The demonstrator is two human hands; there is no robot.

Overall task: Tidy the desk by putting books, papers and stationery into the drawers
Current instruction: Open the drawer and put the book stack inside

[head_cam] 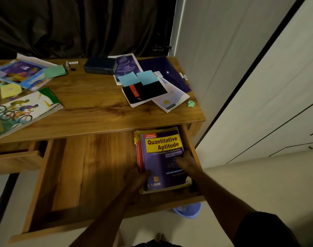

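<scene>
**Purple and yellow paperback book [163, 157] held in the open wooden drawer [72, 175]**

The purple and yellow paperback book, titled "Quantitative Aptitude", is seen lying face up on top of a small stack at the right end of the open wooden drawer, close against its right wall. A red spine is visible beneath it on the left side.

The book's near-left corner is gripped by the left hand [138, 177], with the thumb laid on the cover and the fingers tucked at the spine side. The right hand [186, 161] is placed on the cover by the right edge. Whether its fingers are flat or curled round that edge cannot be told, as the hand is dark and blurred.

The rest of the drawer floor is bare wood. A 2nd, narrower drawer [15, 157] is pulled slightly out at the left.

On the brown wooden desk [91, 97] above, a black book with a red stripe [145, 94] is overlapped by 2 pale blue sticky notes [128, 78]. A white spiral notebook [171, 100] and a dark purple plastic folder [163, 68] lie beside it, and a crumpled green paper ball [191, 103] sits near the right edge. A dark blue rectangular box [100, 65] is set at the back. At the left, a large book with cyclists on its cover [25, 109] overhangs the desk front.
</scene>
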